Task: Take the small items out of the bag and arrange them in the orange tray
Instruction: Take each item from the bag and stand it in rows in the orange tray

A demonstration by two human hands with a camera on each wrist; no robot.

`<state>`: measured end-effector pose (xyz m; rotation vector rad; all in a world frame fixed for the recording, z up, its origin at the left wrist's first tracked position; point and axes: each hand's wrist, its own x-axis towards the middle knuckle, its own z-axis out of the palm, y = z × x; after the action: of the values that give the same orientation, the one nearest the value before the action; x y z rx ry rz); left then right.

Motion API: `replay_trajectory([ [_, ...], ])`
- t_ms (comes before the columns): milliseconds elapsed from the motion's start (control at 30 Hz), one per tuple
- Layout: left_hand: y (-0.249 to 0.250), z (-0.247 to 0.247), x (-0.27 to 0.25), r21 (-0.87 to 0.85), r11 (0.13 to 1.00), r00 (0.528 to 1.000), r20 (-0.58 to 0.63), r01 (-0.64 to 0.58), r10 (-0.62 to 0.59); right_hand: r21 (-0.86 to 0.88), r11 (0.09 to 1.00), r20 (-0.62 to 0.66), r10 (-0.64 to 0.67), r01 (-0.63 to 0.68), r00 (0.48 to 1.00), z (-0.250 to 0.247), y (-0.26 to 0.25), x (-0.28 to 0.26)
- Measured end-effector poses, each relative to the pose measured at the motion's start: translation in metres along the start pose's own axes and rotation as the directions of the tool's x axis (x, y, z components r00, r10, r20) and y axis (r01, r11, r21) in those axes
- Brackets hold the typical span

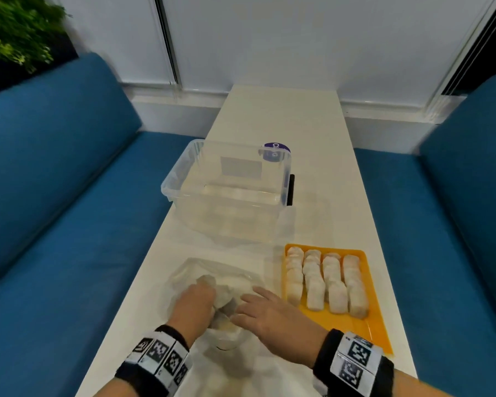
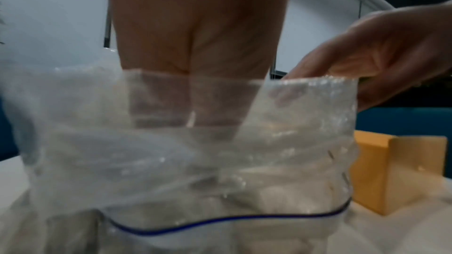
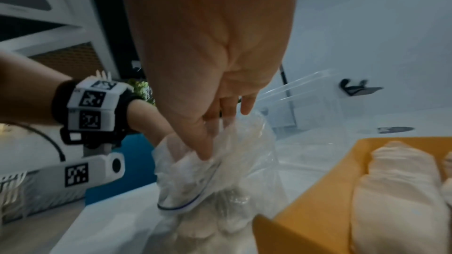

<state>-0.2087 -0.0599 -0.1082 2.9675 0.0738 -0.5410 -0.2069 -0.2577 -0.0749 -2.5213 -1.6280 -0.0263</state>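
Left hand (image 1: pixel 196 303) palm-down, fingers inside bag (image 1: pixel 189 267); grip not discernible. Right hand (image 1: pixel 267 310) alongside, thumb and fingers pinching bag rim. Wrists close together.

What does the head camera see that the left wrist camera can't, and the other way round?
Only the head view shows the clear plastic box, four rows of white items in the orange tray, the blue seats and the plant. Only the left wrist view shows the blue zip line on the bag and fingers seen through the plastic. Both show the bag, the tray, the left hand reaching into the bag and the right hand at its mouth.
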Motion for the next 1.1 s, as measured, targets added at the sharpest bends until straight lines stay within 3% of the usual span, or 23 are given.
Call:
replay_trajectory([
  [200, -0.01, 0.011, 0.003, 0.122, 0.992, 0.999, 0.015, -0.03, 0.029, -0.111, 0.994, 0.21, 0.048, -0.025, 0.977, 0.005, 0.003, 0.003],
  [333, -0.015, 0.011, 0.012, 0.068, 0.996, 0.998, 0.022, -0.065, 0.063, -0.131, 0.989, 0.22, 0.094, -0.066, 0.971, 0.002, 0.002, 0.002],
  [533, -0.016, 0.009, 0.013, -0.273, 0.949, 0.986, 0.023, -0.155, 0.168, -0.116, 0.99, 0.19, 0.098, -0.077, 0.977, -0.003, 0.001, 0.003],
  [700, 0.0, 0.007, 0.014, -0.155, 0.938, 0.944, 0.065, -0.31, 0.323, -0.093, 0.994, 0.208, 0.072, -0.053, 0.976, -0.008, 0.0, 0.004],
  [867, 0.016, 0.008, 0.017, -0.174, 0.958, 0.936, 0.231, -0.229, 0.265, -0.064, 0.995, 0.241, 0.084, -0.071, 0.967, -0.002, 0.0, 0.005],
  [967, 0.026, 0.004, 0.019, -0.267, 0.947, 0.941, 0.237, -0.178, 0.243, -0.031, 0.996, 0.214, 0.091, -0.087, 0.973, 0.005, 0.001, 0.005],
  [1100, 0.034, 0.01, 0.022, -0.359, 0.933, 0.978, 0.182, -0.035, 0.106, -0.042, 0.996, 0.258, 0.087, -0.079, 0.962, 0.005, 0.004, 0.004],
])
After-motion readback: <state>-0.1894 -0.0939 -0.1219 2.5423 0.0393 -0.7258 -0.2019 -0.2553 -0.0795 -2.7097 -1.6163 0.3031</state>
